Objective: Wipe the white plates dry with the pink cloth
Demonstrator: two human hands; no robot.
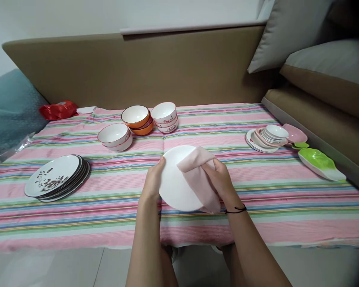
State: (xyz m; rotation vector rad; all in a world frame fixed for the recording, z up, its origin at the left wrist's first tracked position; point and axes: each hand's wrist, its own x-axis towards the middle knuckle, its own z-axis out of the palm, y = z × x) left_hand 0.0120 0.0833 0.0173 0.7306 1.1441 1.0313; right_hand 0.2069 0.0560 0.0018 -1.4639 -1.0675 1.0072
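Note:
A plain white plate (174, 181) is held up above the striped cloth, its face tilted towards me. My left hand (153, 177) grips its left edge, thumb on the face and the other fingers hidden behind. Over the plate's right side lies a pale pink cloth (199, 179), partly folded and hanging down past the lower rim. My right hand (220, 175) pinches this cloth at the plate's right edge. Some of the right fingers are covered by the cloth. A dark cord bracelet circles the right wrist.
Flowered plates (55, 177) are stacked at left. White bowls (115, 135), orange bowls (137, 119) and more white bowls (164, 115) stand at the back. Small dishes (267, 139) and a green leaf-shaped dish (318, 163) sit at right. A red bundle (58, 110) lies back left.

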